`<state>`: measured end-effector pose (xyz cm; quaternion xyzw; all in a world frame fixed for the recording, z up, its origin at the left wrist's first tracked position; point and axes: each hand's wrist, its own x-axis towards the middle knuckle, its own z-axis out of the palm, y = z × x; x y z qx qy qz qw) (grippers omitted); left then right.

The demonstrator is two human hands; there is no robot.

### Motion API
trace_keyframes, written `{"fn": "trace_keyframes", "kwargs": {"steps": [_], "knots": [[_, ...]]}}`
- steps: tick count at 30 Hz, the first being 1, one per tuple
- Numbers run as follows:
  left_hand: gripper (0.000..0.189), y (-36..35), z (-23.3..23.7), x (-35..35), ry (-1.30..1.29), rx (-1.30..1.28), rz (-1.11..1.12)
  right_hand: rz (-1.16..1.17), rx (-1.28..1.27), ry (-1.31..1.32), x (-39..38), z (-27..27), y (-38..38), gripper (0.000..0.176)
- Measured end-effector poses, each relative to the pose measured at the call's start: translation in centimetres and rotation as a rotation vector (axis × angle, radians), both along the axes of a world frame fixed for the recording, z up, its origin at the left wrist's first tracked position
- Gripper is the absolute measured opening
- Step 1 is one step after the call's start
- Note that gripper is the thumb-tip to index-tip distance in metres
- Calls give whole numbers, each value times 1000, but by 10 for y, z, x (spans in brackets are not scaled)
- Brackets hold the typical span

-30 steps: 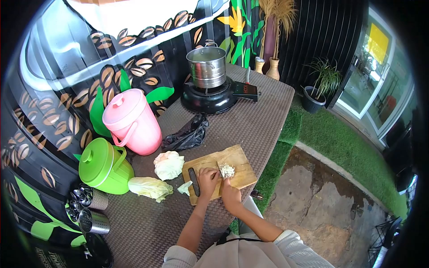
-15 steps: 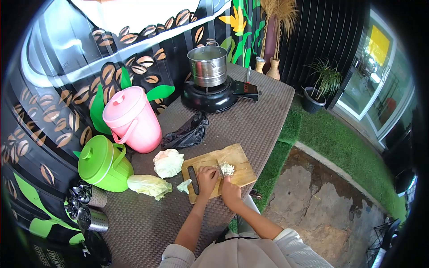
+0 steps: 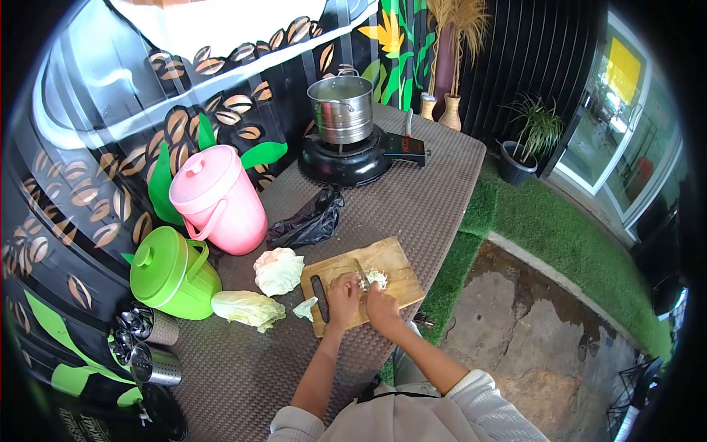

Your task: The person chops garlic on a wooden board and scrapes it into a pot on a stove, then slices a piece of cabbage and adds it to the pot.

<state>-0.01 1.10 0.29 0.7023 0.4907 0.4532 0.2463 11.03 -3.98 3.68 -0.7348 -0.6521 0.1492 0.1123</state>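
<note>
On the wooden cutting board [image 3: 401, 276], my right hand [image 3: 382, 308] is closed round the handle of a knife [image 3: 361, 272], whose blade points away from me. Small pale shredded pieces [image 3: 376, 278] lie against the blade's right side. My left hand [image 3: 343, 298] is closed just left of the blade, fingers bent down; whatever they press on is hidden beneath them. A dark slot-like handle [image 3: 319, 296] runs along the board's left end. Left of the board are a round cabbage [image 3: 279, 271], a torn leaf piece [image 3: 305, 309] and a long napa cabbage [image 3: 249, 309].
A metal pot [image 3: 342, 110] stands on a black portable stove [image 3: 343, 160] at the back. Near the board lies a black plastic bag [image 3: 308, 218]. Pink [image 3: 221, 199] and green lidded jugs [image 3: 173, 272] line the wall side, with metal utensil holders [image 3: 156, 365] closer to me.
The knife blade has tilted and shifted slightly left at its tip, and the right hand has moved a little. The left hand stays beside the blade.
</note>
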Motion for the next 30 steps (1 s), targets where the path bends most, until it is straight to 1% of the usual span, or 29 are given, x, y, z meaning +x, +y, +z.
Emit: {"fn": "trace_keyframes", "kwargs": {"steps": [2, 3, 5, 7, 8, 10, 12, 14, 16, 17, 18, 19, 22, 26, 28, 29, 30], "knots": [[9, -1, 3, 1, -135, -31, 33, 42, 33, 0, 7, -4, 5, 27], [9, -1, 3, 0, -135, -32, 33, 88, 49, -38, 8, -6, 4, 26], [9, 1, 3, -2, 30, 69, -3, 135, 67, -79, 5, -10, -2, 25], [8, 2, 2, -2, 6, 49, -12, 138, 112, -199, -6, -19, -17, 24], [8, 1, 1, -2, -17, 26, -23, 139, 111, -200, -11, -21, -18, 24], [8, 2, 1, -2, 5, 41, -28, -39, -12, -72, -19, -18, -19, 25], [8, 0, 1, -4, 32, 51, -33, -23, -10, -53, -13, -7, -9, 25], [9, 0, 4, -4, 105, 131, -7, -14, -2, -35, -5, -3, -6, 25], [9, 0, 4, -3, 112, 153, -6, 95, 38, -78, 3, 0, -6, 24], [10, 0, 3, -4, 116, 172, -5, 95, 39, -78, -1, -1, -11, 24], [10, 1, 3, -4, 116, 173, -5, 34, 31, -45, -7, 1, -21, 23], [10, 2, 2, -4, 76, 127, -11, -27, 22, -13, -11, 2, -27, 22], [10, 2, 2, -3, 29, 60, -14, -56, -27, -2, -17, -5, -27, 21], [7, 0, -5, -5, 51, 55, 1, 1, 7, -3, 1, -4, -14, 23], [6, 0, -3, -4, 75, 70, 5, 126, 96, -65, 8, -2, -15, 28], [6, 0, -2, -4, 99, 81, 10, 127, 97, -65, 3, -2, -18, 28], [6, -1, 0, -4, 98, 82, 11, 51, 34, -84, -7, 6, -25, 27]]}}
